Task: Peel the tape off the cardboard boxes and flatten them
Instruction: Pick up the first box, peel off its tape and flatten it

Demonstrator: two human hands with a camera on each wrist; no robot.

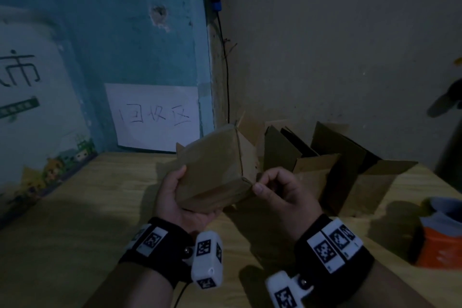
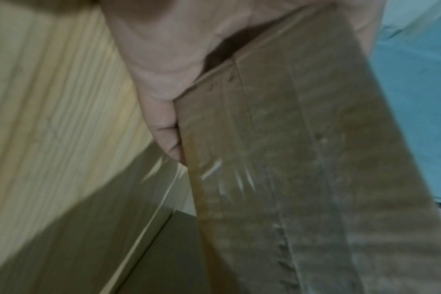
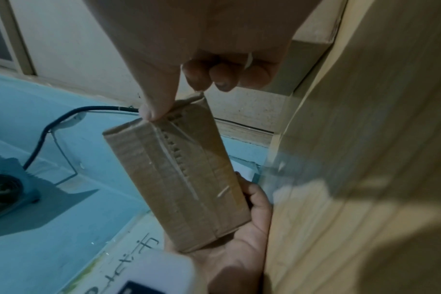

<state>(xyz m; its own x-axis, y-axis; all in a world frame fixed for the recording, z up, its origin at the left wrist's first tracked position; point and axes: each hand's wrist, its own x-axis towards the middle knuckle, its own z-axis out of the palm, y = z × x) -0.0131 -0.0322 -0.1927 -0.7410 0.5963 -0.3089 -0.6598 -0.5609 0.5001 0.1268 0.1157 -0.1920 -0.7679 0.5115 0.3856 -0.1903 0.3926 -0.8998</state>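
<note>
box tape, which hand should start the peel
Right. The right hand already pinches at the corner of the box where the tape ends; the left hand grips the box from below.

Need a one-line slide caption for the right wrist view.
Left hand cradles taped cardboard box while right hand picks at its top corner.

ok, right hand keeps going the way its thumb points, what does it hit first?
The box. The right hand has its thumb tip already at the box's near corner, where the tape ends, so contact comes at once. The left hand holds the box from the far side.
</note>
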